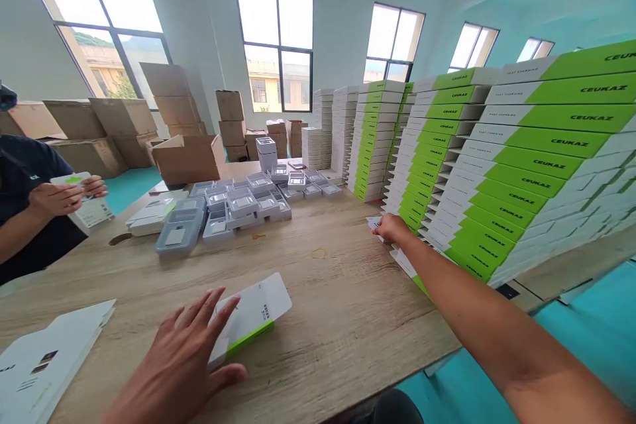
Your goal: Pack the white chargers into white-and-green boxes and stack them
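My left hand (191, 344) is spread, palm down, at the near edge of a white and green carton (258, 308) lying on the table. Its fingers are apart and partly cover the carton, whose end flap points away to the right. Farther off, my right hand (395, 228) has its fingers closed at a small white printed piece (375, 224), possibly a card or leaflet, beside the stacked boxes. Below that forearm, another white and green flat piece (405, 264) sticks out, partly hidden.
Tall stacks of green and white boxes (536, 159) line the right side. Clear plastic trays (243, 202) are piled mid-table, near an open cardboard box (191, 159). Flat cartons (54, 358) lie at the left front. A co-worker's hands (62, 199) hold a carton at left.
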{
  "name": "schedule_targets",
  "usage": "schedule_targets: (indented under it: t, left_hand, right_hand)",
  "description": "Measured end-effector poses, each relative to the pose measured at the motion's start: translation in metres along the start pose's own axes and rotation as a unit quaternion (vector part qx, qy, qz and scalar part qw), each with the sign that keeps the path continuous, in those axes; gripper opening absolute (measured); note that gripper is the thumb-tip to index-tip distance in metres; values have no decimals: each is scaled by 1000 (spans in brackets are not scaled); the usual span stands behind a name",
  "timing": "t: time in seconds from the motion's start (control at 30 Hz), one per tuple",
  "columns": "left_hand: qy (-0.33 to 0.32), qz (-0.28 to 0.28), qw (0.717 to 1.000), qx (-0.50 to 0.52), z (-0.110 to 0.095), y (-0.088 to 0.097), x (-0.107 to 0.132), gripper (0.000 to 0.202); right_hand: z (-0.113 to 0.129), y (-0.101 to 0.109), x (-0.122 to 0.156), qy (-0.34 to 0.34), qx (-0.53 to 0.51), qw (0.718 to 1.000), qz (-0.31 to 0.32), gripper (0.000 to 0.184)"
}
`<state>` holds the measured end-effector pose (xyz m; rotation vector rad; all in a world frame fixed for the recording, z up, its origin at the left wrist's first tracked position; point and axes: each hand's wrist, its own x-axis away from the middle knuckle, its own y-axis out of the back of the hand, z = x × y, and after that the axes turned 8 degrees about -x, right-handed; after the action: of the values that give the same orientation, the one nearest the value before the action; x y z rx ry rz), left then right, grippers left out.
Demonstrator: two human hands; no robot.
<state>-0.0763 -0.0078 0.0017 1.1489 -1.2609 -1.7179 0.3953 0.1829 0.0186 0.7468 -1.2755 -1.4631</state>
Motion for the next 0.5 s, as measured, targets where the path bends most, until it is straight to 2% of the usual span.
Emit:
schedule_targets:
  t: [0.07,0.17,0.23,0.3,0.37,0.43,0.47,0.5]
  left_hand:
    - [42,78,996,6,-14,7,-17,87]
    - [57,115,991,40,-22,14,-32,89]
    - [46,97,992,62,-18,14,-34,89]
    - [26,48,994,98,-13,14,-33,83]
    - [17,-13,983,181,-9,15,-30,72]
    - [61,-41,942,328,-9,17,-29,60]
    - [109,-37,900,420,-11,18,-29,57]
    - [167,-25,840,516,-13,19,-31,58]
  right_hand:
    - [0,3,0,-6,-14,1000,5,33]
    - [-2,6,2,-9,-43,999,7,32]
    - [-3,5,2,-9,-61,998,6,33]
    - [-5,4,0,-8,-77,997,3,33]
    - [-7,2,-3,-8,-88,996,3,33]
    - [-9,2,-7,-9,-94,996,0,32]
    - [-10,2,-8,-10,-94,995,-4,31]
    - [-11,2,-9,-11,-94,995,-12,32]
